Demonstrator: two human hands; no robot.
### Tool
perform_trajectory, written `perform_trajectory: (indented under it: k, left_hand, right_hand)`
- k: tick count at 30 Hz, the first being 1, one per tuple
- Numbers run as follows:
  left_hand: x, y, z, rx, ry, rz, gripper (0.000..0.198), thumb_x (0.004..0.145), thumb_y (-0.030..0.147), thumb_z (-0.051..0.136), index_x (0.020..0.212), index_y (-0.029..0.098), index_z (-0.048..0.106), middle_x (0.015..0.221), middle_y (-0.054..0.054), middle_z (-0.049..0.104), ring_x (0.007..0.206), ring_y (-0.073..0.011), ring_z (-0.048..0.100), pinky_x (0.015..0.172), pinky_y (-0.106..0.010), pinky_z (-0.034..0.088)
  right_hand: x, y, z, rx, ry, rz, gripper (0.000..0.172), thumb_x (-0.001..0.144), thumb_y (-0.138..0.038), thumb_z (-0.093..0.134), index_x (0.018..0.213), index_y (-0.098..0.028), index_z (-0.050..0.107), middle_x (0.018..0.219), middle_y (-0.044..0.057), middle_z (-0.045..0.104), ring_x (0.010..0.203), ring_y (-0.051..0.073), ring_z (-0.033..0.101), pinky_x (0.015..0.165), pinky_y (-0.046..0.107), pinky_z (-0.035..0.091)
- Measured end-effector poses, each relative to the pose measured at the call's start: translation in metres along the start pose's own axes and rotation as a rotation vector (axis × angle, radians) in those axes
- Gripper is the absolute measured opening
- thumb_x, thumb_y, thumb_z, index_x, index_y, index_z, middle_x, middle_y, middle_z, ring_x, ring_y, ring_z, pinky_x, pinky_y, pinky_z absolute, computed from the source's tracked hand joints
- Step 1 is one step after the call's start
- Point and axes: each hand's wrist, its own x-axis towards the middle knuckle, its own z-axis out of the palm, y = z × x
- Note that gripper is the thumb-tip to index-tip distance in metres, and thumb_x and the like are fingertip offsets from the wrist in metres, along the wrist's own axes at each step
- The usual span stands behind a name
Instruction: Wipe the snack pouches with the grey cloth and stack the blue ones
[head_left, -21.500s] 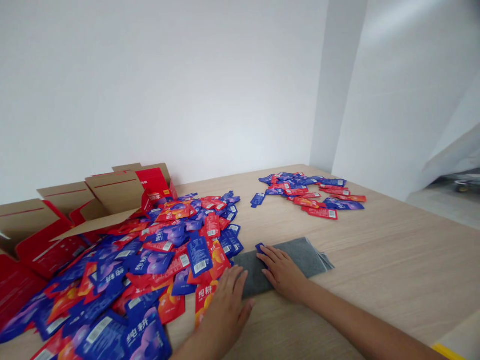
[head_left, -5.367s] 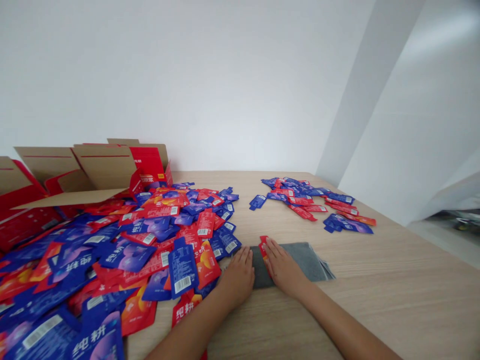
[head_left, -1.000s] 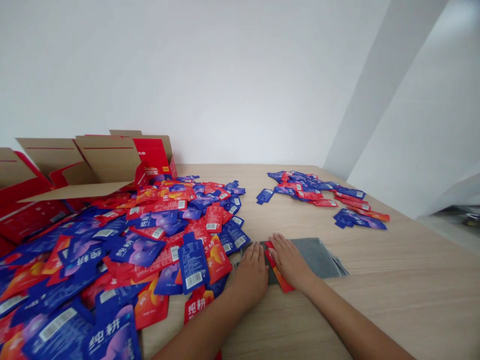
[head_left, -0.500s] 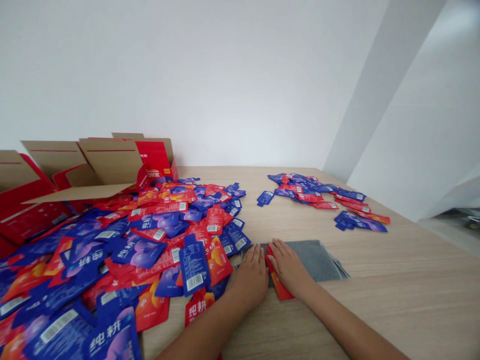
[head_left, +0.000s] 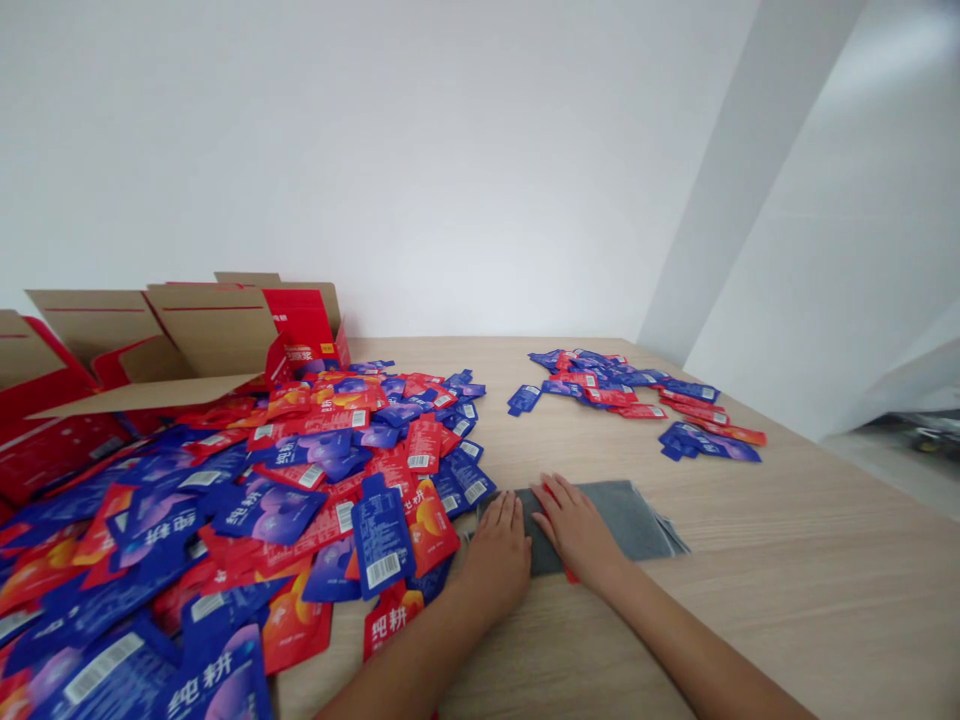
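My left hand (head_left: pixel 498 550) lies flat on a folded grey cloth (head_left: pixel 626 515), at its left end, with the fingers stretched forward. Beside it, my right hand (head_left: pixel 581 530) rests flat over a red pouch (head_left: pixel 571 577) on the same cloth. Only slivers of that pouch show, by the fingers and below the palm. Left of my left hand spreads a big heap of flat red and blue pouches; a blue pouch (head_left: pixel 382 537) and a red-orange pouch (head_left: pixel 430 525) lie nearest to it.
Open red cardboard boxes (head_left: pixel 217 325) with brown flaps stand behind the heap at the left, before a white wall. Toward the back right lies a smaller pile of red and blue pouches (head_left: pixel 600 378), with a few blue pouches (head_left: pixel 709 442) nearer. All rest on a wooden table (head_left: pixel 795 580).
My right hand has shifted over the red pouch, which showed between my hands before and is now mostly covered. My left hand stays flat on the cloth. The view has shifted slightly.
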Motion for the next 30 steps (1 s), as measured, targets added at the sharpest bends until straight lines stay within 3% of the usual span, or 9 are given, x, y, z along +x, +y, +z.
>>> perform_trajectory:
  k: [7,11,14,18,21,25,27,30]
  left_hand:
    - [-0.001,-0.001,0.000,0.014,0.004,0.002,0.050,0.090,0.025,0.029,0.133,0.001,0.036,0.141,-0.018,0.033,0.131,-0.0247,0.027,0.106,-0.040,0.028]
    - [-0.001,-0.002,-0.001,-0.007,-0.003,0.006,0.051,0.090,0.025,0.028,0.134,0.000,0.035,0.142,-0.019,0.032,0.132,-0.0250,0.026,0.108,-0.038,0.026]
    - [-0.001,-0.001,-0.002,-0.028,-0.020,0.000,0.051,0.090,0.024,0.027,0.135,0.001,0.033,0.143,-0.018,0.030,0.132,-0.0248,0.025,0.107,-0.039,0.026]
    - [0.000,0.000,-0.004,-0.035,-0.059,-0.004,0.052,0.086,0.015,0.027,0.135,-0.001,0.031,0.143,-0.019,0.028,0.133,-0.0251,0.021,0.108,-0.039,0.023]
    - [0.000,0.000,-0.006,-0.020,-0.088,0.026,0.057,0.080,0.009,0.030,0.135,-0.002,0.029,0.144,-0.021,0.026,0.135,-0.0256,0.017,0.109,-0.040,0.020]
    - [0.001,-0.001,-0.005,0.003,-0.094,0.029,0.057,0.079,0.008,0.028,0.136,-0.002,0.028,0.144,-0.021,0.025,0.135,-0.0248,0.017,0.108,-0.041,0.020]
    - [0.001,-0.001,-0.003,0.015,-0.091,0.015,0.056,0.081,0.009,0.027,0.135,-0.002,0.029,0.143,-0.021,0.026,0.134,-0.0246,0.019,0.108,-0.041,0.022]
    - [0.001,-0.001,-0.002,0.042,-0.068,0.035,0.052,0.083,0.011,0.028,0.133,-0.003,0.034,0.141,-0.022,0.031,0.133,-0.0256,0.021,0.108,-0.040,0.021]
  right_hand:
    - [0.006,0.023,-0.009,-0.061,0.055,0.155,0.045,0.088,-0.040,0.045,0.124,-0.014,0.051,0.126,0.017,0.052,0.114,0.029,0.046,0.090,0.042,0.041]
    - [0.006,0.035,-0.021,0.018,0.143,0.173,0.043,0.089,-0.033,0.041,0.123,-0.010,0.051,0.118,0.018,0.055,0.108,0.029,0.047,0.091,0.044,0.040]
    - [0.007,0.036,-0.040,0.223,0.241,0.178,0.040,0.088,-0.029,0.037,0.120,-0.011,0.052,0.113,0.016,0.055,0.103,0.026,0.050,0.091,0.042,0.042]
    - [0.007,0.023,-0.058,0.639,0.301,0.150,0.036,0.090,-0.031,0.032,0.117,-0.018,0.051,0.112,0.011,0.056,0.088,0.019,0.058,0.077,0.033,0.051]
    - [0.003,0.004,-0.052,0.654,0.259,0.050,0.036,0.091,-0.029,0.032,0.116,-0.017,0.053,0.114,0.012,0.058,0.101,0.020,0.056,0.087,0.036,0.048]
    - [-0.003,-0.019,-0.025,0.393,0.062,-0.133,0.044,0.088,-0.024,0.035,0.129,-0.010,0.046,0.134,0.015,0.046,0.125,0.023,0.040,0.102,0.042,0.037]
    - [-0.004,-0.020,-0.012,0.270,-0.016,-0.131,0.046,0.088,-0.022,0.032,0.131,-0.010,0.044,0.139,0.014,0.040,0.129,0.023,0.034,0.103,0.043,0.035]
    - [-0.001,-0.008,-0.001,0.157,-0.008,-0.051,0.047,0.088,-0.021,0.031,0.131,-0.010,0.044,0.140,0.014,0.038,0.131,0.023,0.031,0.104,0.044,0.032]
